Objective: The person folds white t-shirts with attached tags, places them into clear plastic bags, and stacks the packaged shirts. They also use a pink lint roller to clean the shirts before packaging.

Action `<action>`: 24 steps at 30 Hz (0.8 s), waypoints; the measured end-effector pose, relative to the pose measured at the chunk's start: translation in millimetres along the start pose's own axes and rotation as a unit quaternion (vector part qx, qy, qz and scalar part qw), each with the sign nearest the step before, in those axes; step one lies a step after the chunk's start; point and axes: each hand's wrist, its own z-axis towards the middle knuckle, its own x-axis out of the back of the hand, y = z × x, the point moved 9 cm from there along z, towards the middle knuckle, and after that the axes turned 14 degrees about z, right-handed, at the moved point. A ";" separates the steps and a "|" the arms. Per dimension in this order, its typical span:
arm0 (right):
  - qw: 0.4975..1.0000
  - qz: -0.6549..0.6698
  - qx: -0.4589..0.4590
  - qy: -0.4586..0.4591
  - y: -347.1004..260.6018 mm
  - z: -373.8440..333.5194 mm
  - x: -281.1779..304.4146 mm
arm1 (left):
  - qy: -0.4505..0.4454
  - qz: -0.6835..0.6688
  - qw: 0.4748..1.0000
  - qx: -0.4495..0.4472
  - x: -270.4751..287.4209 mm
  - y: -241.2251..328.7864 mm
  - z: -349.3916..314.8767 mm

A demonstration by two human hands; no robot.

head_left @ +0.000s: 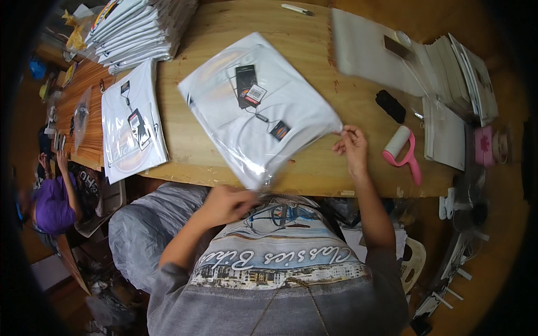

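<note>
On the wooden desk (302, 56), pretty much front and center, there's a bagged white garment (280, 101), folded flat in clear plastic and turned so it sits like a diamond. Its near corner comes right down to the front edge, between the two hands. Black hang tags (245, 84) show on top of it, and the plastic throws a bright glare near the bottom. Can't tell if all of it lies flat or if part is lifted.

Right hand (353, 147) has the right-hand corner pinched between thumb and fingertips, other fingers loosely curled. Left hand (224, 204) is down by the near corner, fingers bent in, but it's blurry, so I honestly can't tell whether it has a grip on the plastic or is just next to it.

Off to the left there's a second bagged garment (124, 148) with its own tags, and behind that a tall stack of similar packages (140, 36). Over on the right: a lint roller (399, 143) with a pink handle, a small black object (390, 106) I can't make out, and some books (448, 73) further over. A pen-like thing (297, 9) lies near the far edge. Big grey plastic sack (159, 229) below the desk on the left, and beyond it a person in purple (54, 207) with both arms stretched toward another surface.
</note>
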 end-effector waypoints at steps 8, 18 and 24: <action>0.976 0.180 -0.046 0.115 30.4 -87.6 52.5 | 0.147 0.078 0.978 -0.126 -22.6 7.4 145.0; 0.908 0.408 -0.081 0.049 64.1 -69.4 -53.4 | -0.126 0.079 0.987 0.060 27.3 -97.5 264.6; 0.964 0.240 0.071 -0.088 -99.8 -5.8 -50.3 | -0.109 -0.295 0.947 -0.060 171.5 -43.0 211.7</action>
